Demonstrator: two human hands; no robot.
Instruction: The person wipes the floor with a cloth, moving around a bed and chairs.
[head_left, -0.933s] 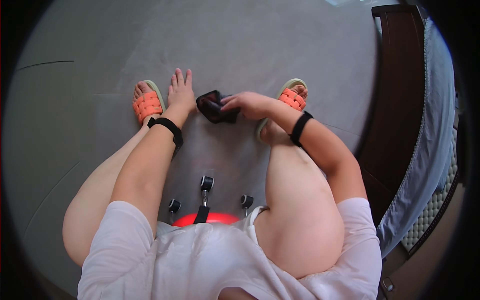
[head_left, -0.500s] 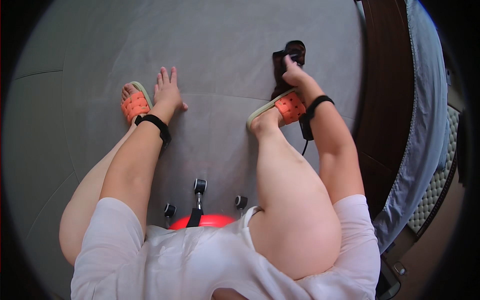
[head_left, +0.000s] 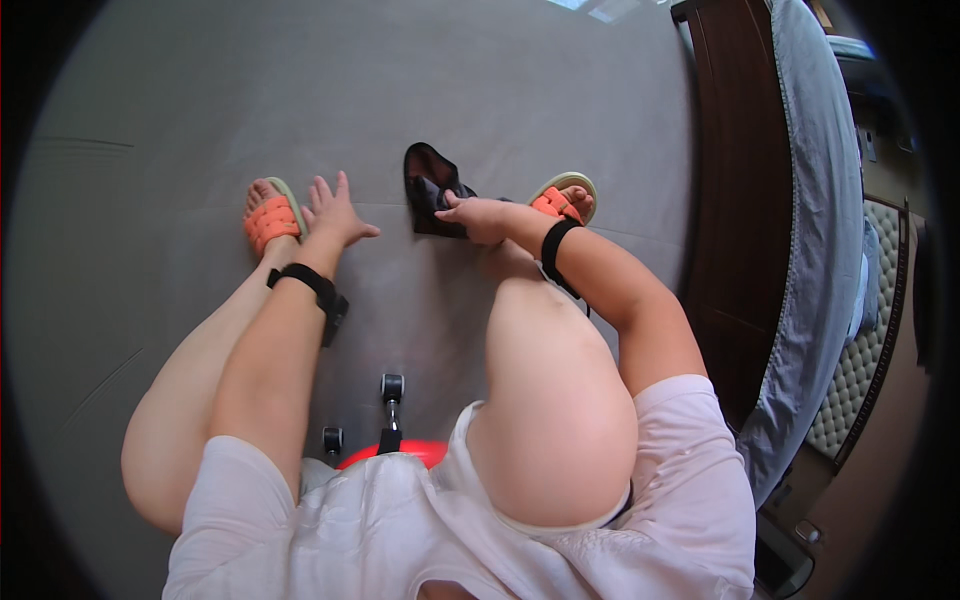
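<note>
Between my feet, a dark glossy leather shoe (head_left: 424,192) is held by my right hand (head_left: 478,218). The thumb lies on its upper, and the other fingers are mostly hidden. I cannot tell whether a second shoe is bunched with it. To the left, my left hand (head_left: 335,217) is empty with its fingers spread, just right of the orange sandal (head_left: 268,222) on my left foot. My right forearm crosses in front of the orange sandal (head_left: 556,204) on my right foot. Black straps circle both forearms.
A red seat (head_left: 425,453) with black casters (head_left: 393,388) shows beneath me. Along the right side runs a dark wooden bed frame (head_left: 745,210) with a grey-blue cover (head_left: 800,250). A tufted pale headboard (head_left: 862,335) stands beyond it. Grey floor (head_left: 600,90) lies ahead.
My right hand has brought the dark shoe leftward and nearer, from beyond my right foot to between my feet. My right foot now points more outward. The left hand stays spread, shifted slightly.
</note>
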